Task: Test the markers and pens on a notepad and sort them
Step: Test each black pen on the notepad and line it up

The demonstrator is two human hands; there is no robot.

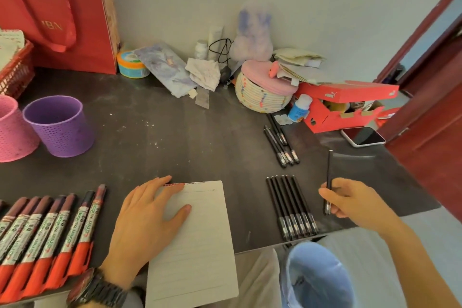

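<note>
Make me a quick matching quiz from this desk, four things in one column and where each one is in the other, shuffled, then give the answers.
Things:
1 notepad
2 single black pen
3 phone
4 purple cup

Places:
A held in the right hand
B under the left hand
C beside the pink cup
D by the red shoebox

Pairs: 1-B, 2-A, 3-D, 4-C.
</note>
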